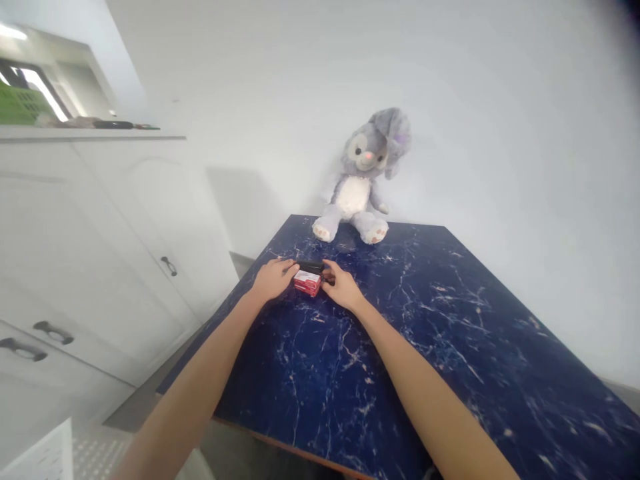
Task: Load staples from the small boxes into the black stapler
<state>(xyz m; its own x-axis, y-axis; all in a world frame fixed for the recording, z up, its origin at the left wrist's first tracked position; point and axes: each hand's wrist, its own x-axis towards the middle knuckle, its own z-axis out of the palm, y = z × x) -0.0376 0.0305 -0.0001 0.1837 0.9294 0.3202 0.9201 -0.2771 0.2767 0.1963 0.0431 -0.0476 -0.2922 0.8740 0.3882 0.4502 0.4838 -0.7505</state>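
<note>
A black, elongated object (pixel 311 267) lies crosswise between my two hands on the dark blue table. It may be a stapler, but its details are too small to tell. My left hand (pixel 273 279) has its fingers and thumb closed at the object's left end. My right hand (pixel 344 287) curves around the right end, index finger and thumb bent toward it; dark shapes between those fingers are hard to make out. Just in front of the black object, on the near side, sits a small red and white box (pixel 307 283), between both hands.
The marble-patterned table (pixel 425 347) extends toward me and to the right. A grey plush rabbit (pixel 357 193) sits at its far edge against the white wall. White cabinets (pixel 90 253) with dark handles stand on the left. A white perforated item (pixel 55 457) shows at lower left.
</note>
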